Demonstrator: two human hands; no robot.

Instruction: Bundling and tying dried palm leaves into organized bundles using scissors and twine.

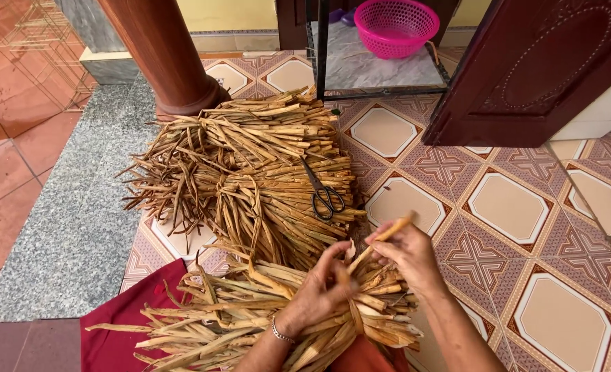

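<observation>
Head view: we clamp our left hand around the bundle of dried stalks across our lap — keeping it tight — while our right hand pinches one strip. Scissors rest atop the floor pile.

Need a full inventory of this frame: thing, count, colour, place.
bundle of dried strips: one, tan, on the lap, under both hands
tied bundles: several, tan, stacked on the floor ahead
scissors: one, black, lying on the stacked bundles
basket: one, pink, top centre on a low shelf
pillar: one, reddish brown, top left
door: one, dark brown, top right
cloth: one, maroon, bottom left
tiled floor: patterned, cream and brown
left hand: gripping the lap bundle, bracelet at wrist
right hand: pinching one strip
</observation>
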